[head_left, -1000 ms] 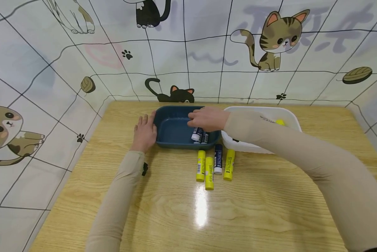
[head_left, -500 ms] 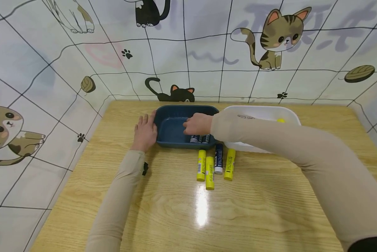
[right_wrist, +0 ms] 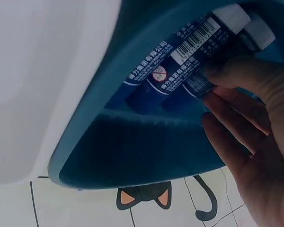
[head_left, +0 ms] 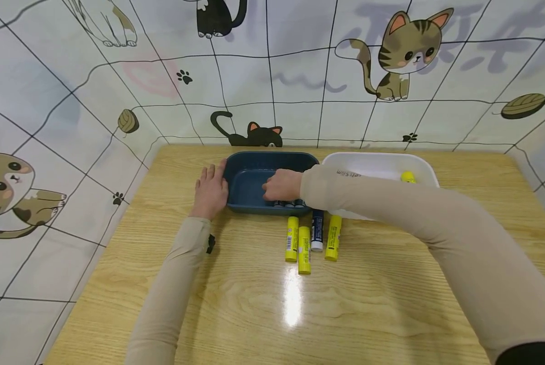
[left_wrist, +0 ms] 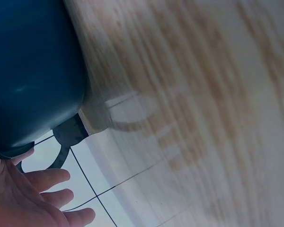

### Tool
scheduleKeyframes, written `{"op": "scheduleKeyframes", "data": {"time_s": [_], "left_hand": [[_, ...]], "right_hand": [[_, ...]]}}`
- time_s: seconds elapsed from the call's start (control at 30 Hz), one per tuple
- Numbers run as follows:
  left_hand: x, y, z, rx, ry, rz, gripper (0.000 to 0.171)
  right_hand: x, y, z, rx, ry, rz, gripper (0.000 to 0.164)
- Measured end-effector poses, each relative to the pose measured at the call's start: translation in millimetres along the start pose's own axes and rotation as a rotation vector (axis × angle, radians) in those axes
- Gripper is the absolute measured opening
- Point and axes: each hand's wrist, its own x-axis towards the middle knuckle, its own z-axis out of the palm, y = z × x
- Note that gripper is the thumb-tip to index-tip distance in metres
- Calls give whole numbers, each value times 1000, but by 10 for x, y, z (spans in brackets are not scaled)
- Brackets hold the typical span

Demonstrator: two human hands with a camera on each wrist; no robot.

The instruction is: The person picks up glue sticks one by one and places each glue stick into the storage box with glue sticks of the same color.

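Observation:
In the head view my left hand (head_left: 210, 195) rests against the left end of a dark blue tray (head_left: 238, 209), fingers extended. The left wrist view shows its fingers spread beside the tray's corner. My right hand (head_left: 282, 185) reaches into that tray's right half. Several navy glue sticks with white ends lie side by side there; in the right wrist view the thumb and fingertips pinch the side of one glue stick (right_wrist: 197, 84). The other fingers are loosely bent. Part of that stick is hidden by the hand.
A white tray (head_left: 425, 170) adjoins the blue one on the right, with a yellow glue stick (head_left: 408, 176) inside. On the table before the trays lie three yellow glue sticks (head_left: 304, 251) and a navy one (head_left: 317, 230). A printed cat sheet (head_left: 295, 121) stands behind.
My right hand has gone lower and slightly left into the blue tray. The navy stick that was tilted over the others now lies alongside them. The left hand stays put.

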Motion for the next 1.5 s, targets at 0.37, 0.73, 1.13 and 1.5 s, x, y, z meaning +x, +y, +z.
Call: {"op": "scheduleKeyframes", "data": {"time_s": [0.37,0.73,1.13,1.5], "left_hand": [[-23,25,-25,3,0,4,54],[-25,15,-17,-15,4,5,54],[-14,9,3,-6,13,5,54],[-19,10,-3,4,14,-2,54]], "right_hand": [[-149,52,-110,20,40,23,40],[-263,-9,-177,79,109,96,33],[-492,113,-211,243,180,182,28],[-680,146,-321,353,363,211,22]]}}
